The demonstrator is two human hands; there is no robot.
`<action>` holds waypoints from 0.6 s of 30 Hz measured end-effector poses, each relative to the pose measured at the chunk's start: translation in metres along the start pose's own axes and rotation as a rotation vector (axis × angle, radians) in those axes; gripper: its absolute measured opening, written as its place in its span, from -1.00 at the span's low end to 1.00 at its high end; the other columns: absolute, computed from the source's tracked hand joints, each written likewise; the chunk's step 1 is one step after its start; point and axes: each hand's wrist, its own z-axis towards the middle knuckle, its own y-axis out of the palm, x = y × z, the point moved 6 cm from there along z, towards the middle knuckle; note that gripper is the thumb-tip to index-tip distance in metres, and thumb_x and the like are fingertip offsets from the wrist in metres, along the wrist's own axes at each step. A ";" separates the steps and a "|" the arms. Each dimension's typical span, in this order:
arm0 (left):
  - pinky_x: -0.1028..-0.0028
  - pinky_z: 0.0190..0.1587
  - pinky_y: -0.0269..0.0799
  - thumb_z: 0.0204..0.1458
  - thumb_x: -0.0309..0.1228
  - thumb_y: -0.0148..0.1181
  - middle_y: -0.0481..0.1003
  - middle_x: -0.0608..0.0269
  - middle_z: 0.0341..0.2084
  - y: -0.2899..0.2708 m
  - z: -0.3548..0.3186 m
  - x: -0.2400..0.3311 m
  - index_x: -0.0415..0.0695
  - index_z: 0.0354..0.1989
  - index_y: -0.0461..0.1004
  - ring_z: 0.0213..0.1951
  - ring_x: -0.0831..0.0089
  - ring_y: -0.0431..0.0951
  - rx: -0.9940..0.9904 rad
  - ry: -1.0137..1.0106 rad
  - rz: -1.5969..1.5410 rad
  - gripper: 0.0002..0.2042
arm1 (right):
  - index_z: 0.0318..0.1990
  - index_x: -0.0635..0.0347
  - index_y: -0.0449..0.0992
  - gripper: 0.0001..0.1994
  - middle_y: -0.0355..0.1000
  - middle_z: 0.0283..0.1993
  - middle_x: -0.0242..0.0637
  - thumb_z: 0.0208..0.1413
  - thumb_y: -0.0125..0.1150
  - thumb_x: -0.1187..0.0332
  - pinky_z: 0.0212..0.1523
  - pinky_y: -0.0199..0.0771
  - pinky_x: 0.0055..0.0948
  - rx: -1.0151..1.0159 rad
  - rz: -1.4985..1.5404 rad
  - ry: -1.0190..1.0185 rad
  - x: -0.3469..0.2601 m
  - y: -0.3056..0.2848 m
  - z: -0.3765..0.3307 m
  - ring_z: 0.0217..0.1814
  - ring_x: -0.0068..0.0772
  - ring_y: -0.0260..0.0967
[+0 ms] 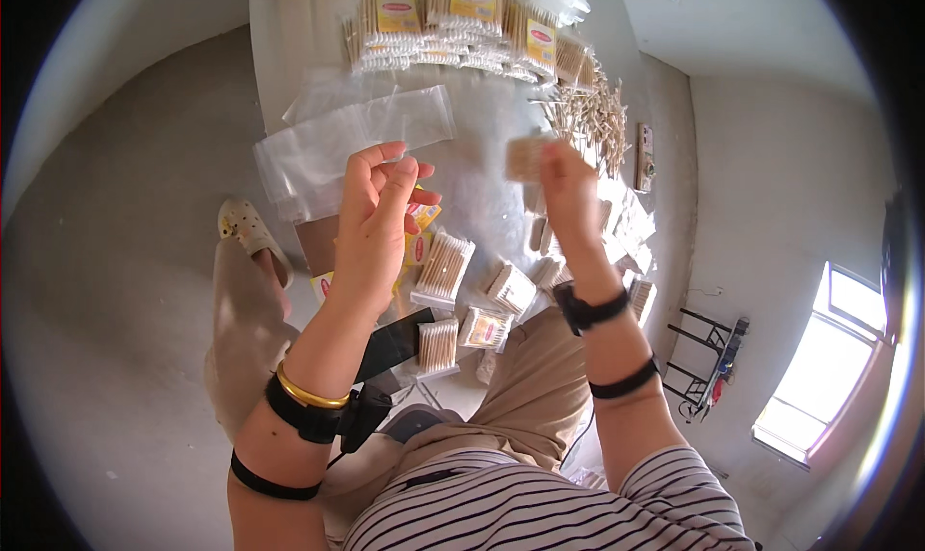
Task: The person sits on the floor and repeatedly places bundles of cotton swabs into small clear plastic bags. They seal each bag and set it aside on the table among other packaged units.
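Observation:
My right hand [572, 196], smeared by motion, grips a bundle of cotton swabs [524, 159] above the right side of the table. On the left, my left hand [374, 204] hovers with loosely bent fingers apart and nothing visible in them. Clear plastic bags [313, 158] lie flat just beyond it. Partly hidden under that hand are yellow-and-red printed cards [418, 249]. Nearer to me lie filled bags of cotton swabs [444, 268], another bag with a printed card [486, 328], and one more bag [438, 345] at the near edge.
Stacked packs of cotton swabs [424, 31] line the table's far end. A heap of loose swabs [593, 118] spreads along the right edge, with white packs and plastic [624, 219] nearer. My shod foot [252, 233] is on the floor at left.

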 end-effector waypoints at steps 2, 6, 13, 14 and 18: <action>0.57 -0.28 0.39 0.33 -0.13 0.09 0.54 0.16 -0.10 0.001 0.000 -0.001 -0.17 0.19 0.26 -0.19 0.50 0.61 0.019 -0.030 0.018 -0.57 | -0.44 0.27 0.35 -0.74 0.32 -0.59 -0.05 0.33 0.12 0.38 -0.52 0.29 -0.24 -0.015 -0.025 -0.042 0.020 0.016 -0.003 -0.63 -0.12 0.23; 0.57 -0.27 0.39 0.32 -0.16 0.11 0.54 0.16 -0.10 -0.005 0.001 -0.002 -0.18 0.19 0.26 -0.18 0.50 0.61 0.030 -0.020 0.017 -0.58 | -0.44 0.27 0.35 -0.72 0.34 -0.57 -0.02 0.33 0.11 0.34 -0.50 0.31 -0.23 0.048 0.169 0.163 0.014 -0.012 0.021 -0.61 -0.08 0.21; 0.54 -0.18 0.36 0.30 -0.06 0.10 0.54 0.16 -0.04 -0.001 0.001 -0.005 -0.16 0.21 0.31 -0.15 0.51 0.58 0.020 -0.037 0.085 -0.52 | -0.47 0.31 0.31 -0.67 0.25 -0.62 -0.06 0.33 0.12 0.33 -0.52 0.23 -0.24 -0.002 0.195 0.156 0.009 -0.006 0.027 -0.63 -0.22 0.15; 0.54 -0.18 0.37 0.30 -0.06 0.10 0.54 0.16 -0.04 -0.001 0.000 -0.005 -0.16 0.21 0.31 -0.14 0.51 0.58 0.020 -0.040 0.087 -0.52 | -0.47 0.31 0.31 -0.67 0.23 -0.62 -0.07 0.34 0.12 0.32 -0.50 0.23 -0.25 0.017 0.139 0.195 0.005 -0.012 0.031 -0.60 -0.26 0.08; 0.52 -0.12 0.37 0.29 -0.06 0.11 0.56 0.14 -0.05 0.005 0.005 -0.013 -0.17 0.20 0.32 -0.11 0.49 0.58 -0.075 -0.064 0.128 -0.52 | -0.47 0.32 0.35 -0.66 0.21 -0.64 -0.22 0.37 0.10 0.31 -0.52 0.19 -0.35 -0.070 0.073 0.190 0.036 0.013 0.014 -0.58 -0.52 0.06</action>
